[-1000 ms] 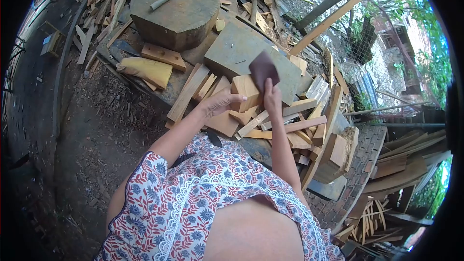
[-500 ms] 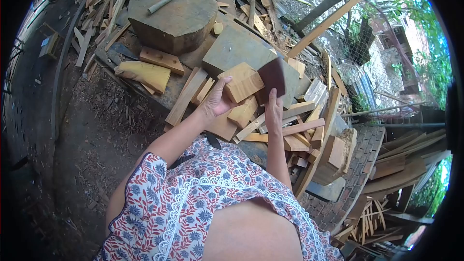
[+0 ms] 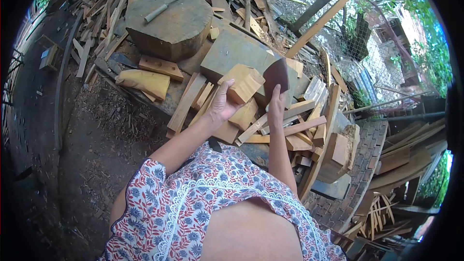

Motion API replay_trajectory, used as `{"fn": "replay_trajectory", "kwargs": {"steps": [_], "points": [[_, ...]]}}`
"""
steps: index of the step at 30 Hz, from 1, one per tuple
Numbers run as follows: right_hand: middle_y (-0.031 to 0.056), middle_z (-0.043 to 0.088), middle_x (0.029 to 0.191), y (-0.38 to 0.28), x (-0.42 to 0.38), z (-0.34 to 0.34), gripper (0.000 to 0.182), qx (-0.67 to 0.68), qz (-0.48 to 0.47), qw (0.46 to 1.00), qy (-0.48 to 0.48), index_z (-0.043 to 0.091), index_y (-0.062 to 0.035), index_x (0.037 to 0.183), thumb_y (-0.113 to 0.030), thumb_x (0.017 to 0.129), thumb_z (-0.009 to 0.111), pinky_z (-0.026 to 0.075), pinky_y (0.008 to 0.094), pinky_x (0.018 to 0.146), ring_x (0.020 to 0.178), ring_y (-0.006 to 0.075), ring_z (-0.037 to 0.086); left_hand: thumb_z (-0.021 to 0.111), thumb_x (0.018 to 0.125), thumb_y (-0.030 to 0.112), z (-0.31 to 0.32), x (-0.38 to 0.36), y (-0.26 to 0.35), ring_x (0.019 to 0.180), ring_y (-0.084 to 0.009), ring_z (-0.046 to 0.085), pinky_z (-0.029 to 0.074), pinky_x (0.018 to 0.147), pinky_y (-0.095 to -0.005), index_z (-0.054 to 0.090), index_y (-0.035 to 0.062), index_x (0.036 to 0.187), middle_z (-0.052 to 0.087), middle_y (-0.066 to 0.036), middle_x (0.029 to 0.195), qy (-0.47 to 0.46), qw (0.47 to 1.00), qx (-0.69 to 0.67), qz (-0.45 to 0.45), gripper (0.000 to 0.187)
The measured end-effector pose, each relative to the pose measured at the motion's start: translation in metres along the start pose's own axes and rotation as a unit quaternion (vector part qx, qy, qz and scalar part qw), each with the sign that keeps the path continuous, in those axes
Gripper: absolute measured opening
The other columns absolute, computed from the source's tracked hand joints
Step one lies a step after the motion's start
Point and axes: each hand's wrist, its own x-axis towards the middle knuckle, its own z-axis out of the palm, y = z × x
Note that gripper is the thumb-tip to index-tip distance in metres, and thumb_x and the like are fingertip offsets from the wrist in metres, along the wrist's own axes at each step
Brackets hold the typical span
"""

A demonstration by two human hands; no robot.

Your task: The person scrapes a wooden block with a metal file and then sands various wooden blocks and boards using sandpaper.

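My left hand [image 3: 223, 105] is closed around a pale wooden block [image 3: 241, 81], its thumb over the near edge. The block is tilted, with a grained side face turned toward me. In my right hand [image 3: 277, 100] a dark reddish-brown sheet of sandpaper [image 3: 276, 78] is pinched near its lower edge, thumb in front. The sheet stands upright and slightly bent, just right of the block, with a narrow gap between them. Below the block lies another wooden piece [image 3: 243, 114]. Behind both hands is a grey flat-topped slab [image 3: 232, 48].
A chisel-like tool with a grey handle [image 3: 156, 13] lies on a large round stump [image 3: 169, 24] at the back left. A yellow wood piece [image 3: 145, 82] and a drilled block [image 3: 161, 66] sit left. Several offcuts [image 3: 304, 128] crowd the right. A long beam [image 3: 321, 22] slants behind.
The block has turned in my left hand, so its side face shows more. The sandpaper has shifted slightly right, away from the block. The view has moved a little.
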Motion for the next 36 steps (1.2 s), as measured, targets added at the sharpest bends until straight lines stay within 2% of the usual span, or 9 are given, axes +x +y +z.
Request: {"fn": "replay_trajectory", "kwargs": {"steps": [3, 6, 10, 14, 24, 27, 28, 30, 36], "points": [[0.0110, 0.052, 0.115, 0.011, -0.019, 0.019, 0.049, 0.304, 0.150, 0.940, -0.034, 0.043, 0.0001, 0.120, -0.042, 0.094, 0.039, 0.040, 0.0326, 0.090, 0.106, 0.0185, 0.050, 0.068, 0.076, 0.026, 0.005, -0.004, 0.000, 0.108, -0.0204, 0.048, 0.040, 0.094, -0.0385, 0.039, 0.0091, 0.124, 0.049, -0.007, 0.115, 0.008, 0.994, 0.101, 0.032, 0.059], [0.0111, 0.050, 0.118, -0.004, -0.016, 0.018, 0.051, 0.453, 0.081, 0.886, -0.061, 0.039, 0.0009, 0.122, -0.041, 0.094, 0.040, 0.040, 0.0356, 0.093, 0.108, 0.0197, 0.049, 0.066, 0.080, 0.025, 0.009, -0.006, 0.002, 0.102, -0.0162, 0.052, 0.043, 0.090, -0.0309, 0.045, 0.0076, 0.118, 0.053, -0.005, 0.109, -0.002, 0.975, 0.216, 0.057, 0.047], [0.0121, 0.049, 0.119, -0.039, -0.027, 0.004, 0.053, 0.304, 0.085, 0.947, -0.068, 0.039, 0.0027, 0.122, -0.042, 0.094, 0.039, 0.039, 0.0347, 0.095, 0.111, 0.0203, 0.048, 0.063, 0.084, 0.030, 0.019, -0.007, 0.005, 0.101, -0.0142, 0.054, 0.045, 0.088, -0.0279, 0.047, 0.0051, 0.117, 0.055, -0.005, 0.111, -0.024, 0.952, 0.288, 0.097, 0.044], [0.0106, 0.050, 0.116, -0.032, -0.057, -0.002, 0.056, 0.083, 0.076, 0.991, -0.068, 0.039, 0.0035, 0.124, -0.044, 0.094, 0.039, 0.037, 0.0286, 0.091, 0.108, 0.0160, 0.045, 0.062, 0.082, 0.038, 0.009, 0.008, 0.017, 0.105, -0.0195, 0.054, 0.044, 0.092, -0.0370, 0.044, 0.0041, 0.120, 0.055, -0.008, 0.114, -0.034, 0.991, 0.119, 0.058, 0.054], [0.0096, 0.052, 0.116, -0.049, -0.033, -0.008, 0.053, 0.233, 0.036, 0.966, -0.106, 0.040, 0.0029, 0.125, -0.041, 0.095, 0.038, 0.037, 0.0253, 0.087, 0.101, 0.0119, 0.049, 0.059, 0.083, 0.041, 0.011, 0.005, -0.006, 0.109, -0.0212, 0.052, 0.044, 0.093, -0.0396, 0.040, 0.0063, 0.126, 0.051, -0.008, 0.118, -0.039, 0.986, 0.159, 0.041, 0.058], [0.0058, 0.053, 0.095, -0.029, -0.059, -0.014, 0.049, 0.047, 0.058, 0.991, -0.112, 0.049, 0.0043, 0.112, -0.040, 0.095, 0.038, 0.039, 0.0272, 0.075, 0.084, 0.0127, 0.046, 0.057, 0.084, 0.041, 0.007, 0.013, 0.012, 0.109, -0.0210, 0.052, 0.044, 0.093, -0.0397, 0.040, 0.0061, 0.126, 0.051, -0.008, 0.119, -0.060, 0.991, 0.113, 0.045, 0.057], [0.0065, 0.052, 0.095, -0.026, -0.070, -0.004, 0.049, -0.011, -0.040, 0.998, -0.043, 0.050, 0.0051, 0.112, -0.039, 0.095, 0.037, 0.038, 0.0275, 0.075, 0.083, 0.0131, 0.044, 0.057, 0.084, 0.041, 0.006, 0.013, 0.012, 0.109, -0.0210, 0.052, 0.044, 0.093, -0.0397, 0.040, 0.0061, 0.126, 0.051, -0.008, 0.119, -0.059, 0.991, 0.112, 0.047, 0.057], [0.0099, 0.054, 0.105, -0.031, -0.063, -0.005, 0.051, 0.072, 0.109, 0.986, -0.100, 0.047, 0.0055, 0.118, -0.039, 0.096, 0.037, 0.037, 0.0276, 0.084, 0.095, 0.0152, 0.046, 0.055, 0.085, 0.042, 0.004, 0.012, 0.013, 0.109, -0.0211, 0.053, 0.045, 0.092, -0.0397, 0.040, 0.0060, 0.126, 0.051, -0.009, 0.119, -0.010, 0.988, 0.133, 0.080, 0.056], [0.0137, 0.049, 0.120, -0.055, -0.031, -0.015, 0.057, 0.146, 0.036, 0.986, -0.076, 0.040, 0.0038, 0.126, -0.043, 0.094, 0.039, 0.033, 0.0296, 0.095, 0.110, 0.0193, 0.045, 0.061, 0.084, 0.035, 0.009, 0.006, -0.013, 0.113, -0.0190, 0.047, 0.044, 0.093, -0.0383, 0.034, 0.0069, 0.130, 0.046, -0.007, 0.123, -0.011, 0.975, 0.207, 0.081, 0.059]]}}
